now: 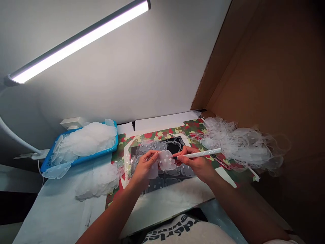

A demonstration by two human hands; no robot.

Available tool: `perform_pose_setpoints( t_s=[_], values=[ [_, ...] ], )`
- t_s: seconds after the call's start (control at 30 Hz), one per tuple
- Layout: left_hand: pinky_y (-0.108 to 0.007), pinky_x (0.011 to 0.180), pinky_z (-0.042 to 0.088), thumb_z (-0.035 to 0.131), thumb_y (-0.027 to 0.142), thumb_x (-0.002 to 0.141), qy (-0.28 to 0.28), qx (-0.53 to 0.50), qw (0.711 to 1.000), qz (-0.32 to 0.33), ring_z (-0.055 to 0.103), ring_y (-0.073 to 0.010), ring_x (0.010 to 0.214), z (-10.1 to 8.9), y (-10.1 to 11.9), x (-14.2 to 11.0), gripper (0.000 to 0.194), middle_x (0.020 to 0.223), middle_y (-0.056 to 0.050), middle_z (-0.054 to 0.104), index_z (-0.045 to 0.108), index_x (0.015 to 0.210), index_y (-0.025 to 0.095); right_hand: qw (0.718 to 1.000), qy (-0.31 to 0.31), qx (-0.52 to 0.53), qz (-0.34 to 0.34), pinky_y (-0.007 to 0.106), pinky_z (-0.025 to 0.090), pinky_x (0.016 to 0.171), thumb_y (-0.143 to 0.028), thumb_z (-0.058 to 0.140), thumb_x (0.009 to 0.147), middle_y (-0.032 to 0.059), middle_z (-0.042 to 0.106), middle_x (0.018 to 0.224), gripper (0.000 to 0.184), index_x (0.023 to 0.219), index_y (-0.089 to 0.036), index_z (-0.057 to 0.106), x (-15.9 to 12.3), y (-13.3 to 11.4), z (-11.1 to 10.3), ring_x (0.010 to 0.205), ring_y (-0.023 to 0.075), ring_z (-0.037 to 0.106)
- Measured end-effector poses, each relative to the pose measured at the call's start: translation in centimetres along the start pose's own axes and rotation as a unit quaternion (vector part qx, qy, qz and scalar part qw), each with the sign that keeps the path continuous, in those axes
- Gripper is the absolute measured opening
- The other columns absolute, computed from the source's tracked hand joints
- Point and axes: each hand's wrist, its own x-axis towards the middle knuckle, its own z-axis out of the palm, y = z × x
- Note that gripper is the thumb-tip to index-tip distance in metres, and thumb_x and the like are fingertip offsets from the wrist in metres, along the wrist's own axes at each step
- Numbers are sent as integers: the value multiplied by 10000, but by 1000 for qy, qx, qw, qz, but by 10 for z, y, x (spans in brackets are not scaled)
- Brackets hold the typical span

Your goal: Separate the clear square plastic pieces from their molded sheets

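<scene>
My left hand (146,166) pinches a small translucent sheet piece (167,160) with wavy edges and raised pale dots. In my right hand (195,162) is a slim white pen-shaped tool (203,153), its dark tip at the piece's right edge; whether it is a pen or a knife I cannot tell. Both hands are above a clear sheet with moulded outlines (175,171), which lies over a dark board (174,146) with a pale border. A second translucent flap (153,172) hangs below my left fingers.
A blue basket (95,156) heaped with translucent pieces stands at left, with a loose pile (98,181) in front. Tangled clear offcuts (236,144) lie at right beside red-handled scissors or pliers (222,162). A lit lamp (83,39) hangs above; cardboard (254,84) walls the right.
</scene>
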Motion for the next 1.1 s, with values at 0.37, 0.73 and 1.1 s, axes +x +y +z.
perform_pose_setpoints(
  t_s=[0.37,0.73,1.1],
  values=[
    [-173,472,387,793,475,649,-17,-19,1000,-16,527,-80,510,-3,-1,2,416,666,40,574,562,829,179,999,-31,-39,19,337,522,727,-408,698,808,78,725,992,279,717,-201,533,-5,0,8,780,184,658],
    [-420,992,410,402,-14,774,35,710,640,292,490,-264,1232,-41,-16,6,557,1340,-106,531,577,1244,228,934,-62,-331,-116,364,461,864,-262,605,835,66,691,1015,200,663,-200,524,71,49,-7,1002,229,630],
    [-494,1158,241,322,3,832,-28,812,550,193,239,-273,1452,-44,-40,13,678,1575,-117,272,338,1493,159,886,-102,-416,-177,320,463,780,-227,598,855,58,666,926,193,672,-191,547,86,59,4,854,188,610]
  ],
)
